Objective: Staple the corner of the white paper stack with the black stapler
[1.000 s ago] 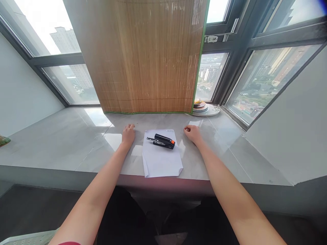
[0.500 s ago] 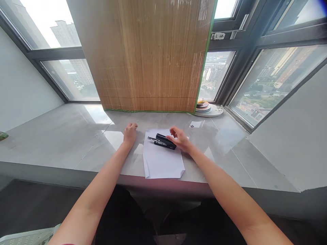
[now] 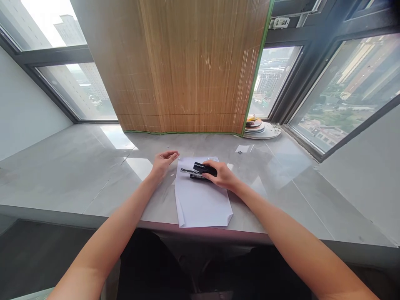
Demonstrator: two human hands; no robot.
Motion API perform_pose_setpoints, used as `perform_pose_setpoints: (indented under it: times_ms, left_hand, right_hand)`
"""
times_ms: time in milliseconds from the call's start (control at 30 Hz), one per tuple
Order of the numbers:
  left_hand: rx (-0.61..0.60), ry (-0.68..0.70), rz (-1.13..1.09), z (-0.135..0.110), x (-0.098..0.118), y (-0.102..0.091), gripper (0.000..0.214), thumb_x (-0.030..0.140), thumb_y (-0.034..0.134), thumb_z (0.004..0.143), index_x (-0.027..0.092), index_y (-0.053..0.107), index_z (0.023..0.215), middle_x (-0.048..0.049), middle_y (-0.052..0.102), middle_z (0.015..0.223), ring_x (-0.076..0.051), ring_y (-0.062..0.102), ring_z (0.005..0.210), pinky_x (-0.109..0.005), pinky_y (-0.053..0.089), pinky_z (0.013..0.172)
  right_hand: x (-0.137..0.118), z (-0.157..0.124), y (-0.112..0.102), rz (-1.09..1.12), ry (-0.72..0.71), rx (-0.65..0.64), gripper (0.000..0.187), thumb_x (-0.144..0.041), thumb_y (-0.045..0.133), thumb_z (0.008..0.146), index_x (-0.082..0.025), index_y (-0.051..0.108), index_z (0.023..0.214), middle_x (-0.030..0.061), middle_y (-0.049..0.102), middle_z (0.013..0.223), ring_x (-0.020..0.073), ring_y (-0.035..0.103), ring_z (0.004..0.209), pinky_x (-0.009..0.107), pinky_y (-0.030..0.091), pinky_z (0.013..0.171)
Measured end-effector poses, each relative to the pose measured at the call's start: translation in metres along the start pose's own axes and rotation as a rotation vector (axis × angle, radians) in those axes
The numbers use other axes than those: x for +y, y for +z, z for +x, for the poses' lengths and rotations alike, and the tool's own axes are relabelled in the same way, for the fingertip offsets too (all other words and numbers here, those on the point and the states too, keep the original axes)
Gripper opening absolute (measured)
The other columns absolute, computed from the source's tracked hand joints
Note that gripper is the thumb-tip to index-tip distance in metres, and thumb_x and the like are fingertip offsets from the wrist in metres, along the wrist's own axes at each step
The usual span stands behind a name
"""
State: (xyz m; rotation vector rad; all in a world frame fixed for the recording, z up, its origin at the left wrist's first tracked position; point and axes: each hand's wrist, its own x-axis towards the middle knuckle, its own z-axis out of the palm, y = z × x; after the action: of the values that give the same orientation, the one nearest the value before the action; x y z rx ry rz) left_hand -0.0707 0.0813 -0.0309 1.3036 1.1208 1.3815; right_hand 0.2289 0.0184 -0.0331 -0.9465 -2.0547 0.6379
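A black stapler (image 3: pixel 200 170) lies across the top of a stack of white paper (image 3: pixel 201 198) on the grey stone sill (image 3: pixel 78 166). My right hand (image 3: pixel 220 175) is closed around the stapler's rear end, and its metal front sticks out to the left. My left hand (image 3: pixel 164 160) hovers just left of the paper's top corner, turned on its side with the fingers loosely curled and apart, holding nothing. The paper's lower right corner curls up at the sill's front edge.
A bamboo blind (image 3: pixel 193 66) hangs behind the paper. A stack of plates (image 3: pixel 258 127) sits at the back right by the window. A small white slip (image 3: pixel 243 148) lies on the sill right of the paper.
My right hand has moved left from the bare sill onto the stapler and closed on it. My left hand has lifted and turned on its side. The view has tilted down a little.
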Motion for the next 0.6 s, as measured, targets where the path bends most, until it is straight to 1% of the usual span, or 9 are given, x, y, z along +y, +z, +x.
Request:
perform_pose_setpoints:
  times_ms: [67, 133, 200, 300, 400, 467, 600]
  left_hand:
    - [-0.042, 0.017, 0.033, -0.003, 0.002, 0.002, 0.059, 0.058, 0.099, 0.066, 0.017, 0.085, 0.107, -0.0144, 0.084, 0.109, -0.030, 0.078, 0.114, -0.045, 0.059, 0.109]
    - [-0.100, 0.070, 0.049, -0.008, 0.006, 0.009, 0.054, 0.056, 0.097, 0.072, 0.017, 0.085, 0.107, -0.0143, 0.084, 0.108, -0.029, 0.080, 0.110, -0.046, 0.060, 0.107]
    - [-0.183, 0.117, 0.070, -0.013, 0.010, 0.018, 0.051, 0.056, 0.094, 0.076, 0.017, 0.084, 0.106, -0.0140, 0.085, 0.106, -0.029, 0.081, 0.105, -0.046, 0.063, 0.101]
    - [-0.341, 0.157, 0.156, -0.020, 0.016, 0.026, 0.050, 0.053, 0.092, 0.080, 0.019, 0.081, 0.115, -0.0116, 0.085, 0.104, -0.028, 0.081, 0.100, -0.045, 0.065, 0.095]
    - [-0.456, 0.226, 0.294, -0.025, 0.019, 0.028, 0.049, 0.046, 0.092, 0.082, 0.023, 0.079, 0.123, -0.0086, 0.086, 0.103, -0.027, 0.081, 0.102, -0.046, 0.062, 0.103]
    - [-0.483, 0.268, 0.365, -0.027, 0.019, 0.028, 0.047, 0.042, 0.093, 0.081, 0.023, 0.080, 0.122, -0.0085, 0.086, 0.102, -0.028, 0.081, 0.106, -0.047, 0.059, 0.109]
    - [-0.500, 0.263, 0.405, -0.026, 0.018, 0.027, 0.049, 0.044, 0.096, 0.076, 0.021, 0.081, 0.117, -0.0104, 0.086, 0.100, -0.031, 0.082, 0.104, -0.045, 0.062, 0.103]
  right_hand:
    - [0.003, 0.000, -0.002, -0.022, -0.016, 0.038, 0.030, -0.035, 0.076, 0.093, -0.025, 0.073, 0.121, 0.0087, 0.079, 0.116, 0.0288, 0.075, 0.103, 0.043, 0.057, 0.092]
    - [0.006, 0.000, -0.004, -0.057, -0.035, 0.052, 0.031, -0.034, 0.077, 0.092, -0.025, 0.073, 0.121, 0.0093, 0.080, 0.118, 0.0297, 0.075, 0.105, 0.044, 0.057, 0.093]
    - [0.006, -0.001, -0.005, -0.079, -0.036, 0.031, 0.031, -0.033, 0.077, 0.092, -0.026, 0.073, 0.121, 0.0092, 0.080, 0.119, 0.0298, 0.075, 0.104, 0.044, 0.057, 0.092]
    - [0.004, -0.001, -0.006, -0.091, -0.026, -0.007, 0.028, -0.032, 0.076, 0.092, -0.027, 0.072, 0.120, 0.0077, 0.080, 0.114, 0.0287, 0.074, 0.099, 0.043, 0.056, 0.089]
    - [0.002, -0.001, -0.006, -0.110, -0.018, -0.012, 0.026, -0.031, 0.075, 0.093, -0.027, 0.071, 0.119, 0.0070, 0.079, 0.109, 0.0281, 0.073, 0.096, 0.041, 0.055, 0.086]
    - [0.001, 0.000, -0.007, -0.104, -0.018, -0.006, 0.027, -0.031, 0.075, 0.093, -0.026, 0.071, 0.119, 0.0070, 0.079, 0.110, 0.0279, 0.073, 0.096, 0.041, 0.054, 0.087]
    - [0.001, 0.000, -0.008, -0.074, -0.031, -0.008, 0.028, -0.030, 0.076, 0.091, -0.025, 0.072, 0.118, 0.0061, 0.080, 0.109, 0.0268, 0.073, 0.096, 0.040, 0.053, 0.086]
